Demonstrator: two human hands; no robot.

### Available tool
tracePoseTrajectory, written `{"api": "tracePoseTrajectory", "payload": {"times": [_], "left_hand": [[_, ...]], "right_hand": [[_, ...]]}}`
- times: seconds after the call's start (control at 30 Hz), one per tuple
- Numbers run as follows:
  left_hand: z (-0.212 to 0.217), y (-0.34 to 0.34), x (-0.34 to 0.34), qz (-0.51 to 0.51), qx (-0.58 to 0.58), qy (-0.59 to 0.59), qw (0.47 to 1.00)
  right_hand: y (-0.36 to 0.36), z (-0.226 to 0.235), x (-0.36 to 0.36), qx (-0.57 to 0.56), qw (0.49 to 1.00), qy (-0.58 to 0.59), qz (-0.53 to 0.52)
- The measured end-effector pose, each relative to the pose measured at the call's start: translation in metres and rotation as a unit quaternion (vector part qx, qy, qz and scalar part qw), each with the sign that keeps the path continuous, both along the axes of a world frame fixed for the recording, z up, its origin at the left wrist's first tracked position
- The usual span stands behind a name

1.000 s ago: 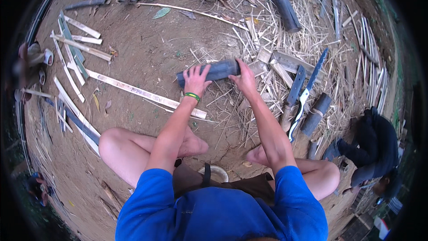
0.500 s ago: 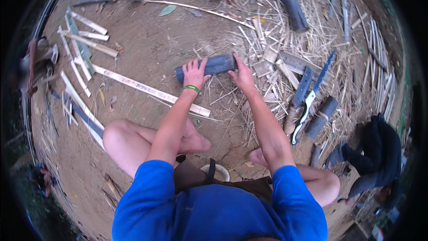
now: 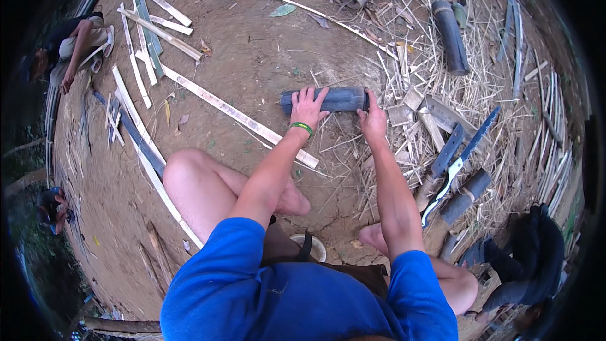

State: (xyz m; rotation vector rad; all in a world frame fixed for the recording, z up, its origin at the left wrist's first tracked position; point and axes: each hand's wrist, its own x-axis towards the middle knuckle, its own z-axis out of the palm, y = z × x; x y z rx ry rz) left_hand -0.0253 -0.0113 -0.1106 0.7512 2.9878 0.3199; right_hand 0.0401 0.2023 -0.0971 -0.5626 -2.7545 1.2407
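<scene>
Left hand [image 3: 307, 110] and right hand [image 3: 374, 121], half-closed, hold one bamboo tube [image 3: 344, 99]; nearby: one saw [image 3: 452, 175], one knife [image 3: 449, 146], one bowl [image 3: 320, 250], contents unclear.

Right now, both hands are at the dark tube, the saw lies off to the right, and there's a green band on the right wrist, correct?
Not quite: the head view shows the green band on the left wrist, not the right. The rest holds: the left hand and right hand are at the dark tube, and the saw lies off to the right.
</scene>
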Motion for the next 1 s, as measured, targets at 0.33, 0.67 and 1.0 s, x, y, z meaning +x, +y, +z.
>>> {"api": "tracePoseTrajectory", "payload": {"times": [0.33, 0.67, 1.0], "left_hand": [[0.009, 0.003, -0.007, -0.014, -0.043, -0.022, 0.999], [0.025, 0.020, -0.026, -0.071, -0.137, -0.028, 0.988], [0.008, 0.016, -0.016, -0.043, -0.093, -0.015, 0.995]], "right_hand": [[-0.001, 0.002, 0.001, -0.004, 1.000, 0.001, 0.001], [0.007, -0.014, -0.003, -0.031, 0.999, 0.006, -0.019], [0.103, 0.004, 0.095, 0.122, 0.917, 0.125, -0.358]]}}
